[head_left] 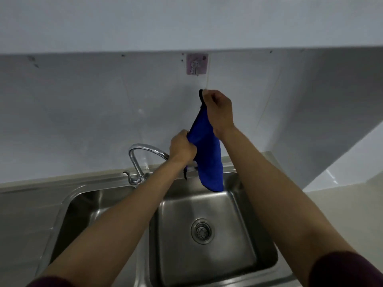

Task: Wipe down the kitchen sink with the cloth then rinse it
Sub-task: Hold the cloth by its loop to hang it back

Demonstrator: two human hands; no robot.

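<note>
**Blue cloth, held above sink**

Blue cloth (207, 156): hung over the right basin of the steel double sink (209, 266), black loop uppermost. Right hand (218, 109) pinched the loop; left hand (182, 147) gripped the cloth's side edge. Chrome tap (138, 160) stood behind the left hand. Pink adhesive hook (196, 64) was on the wall above.

Your forearms bare from wrist to near elbow; dark maroon sleeves (344, 270) pushed up, visible at frame bottom, both arms.
</note>
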